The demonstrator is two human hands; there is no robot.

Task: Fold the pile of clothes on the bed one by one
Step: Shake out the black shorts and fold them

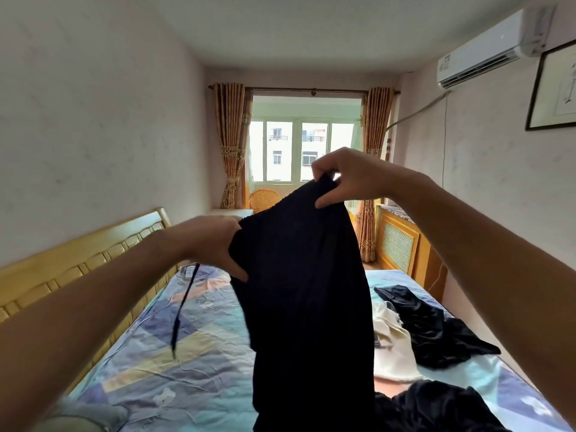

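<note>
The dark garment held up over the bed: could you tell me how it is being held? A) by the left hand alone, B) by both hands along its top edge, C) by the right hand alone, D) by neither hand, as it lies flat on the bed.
B: the left hand grips one side of the top edge of the dark garment and the right hand pinches the other, higher, so it hangs above the bed.
</note>
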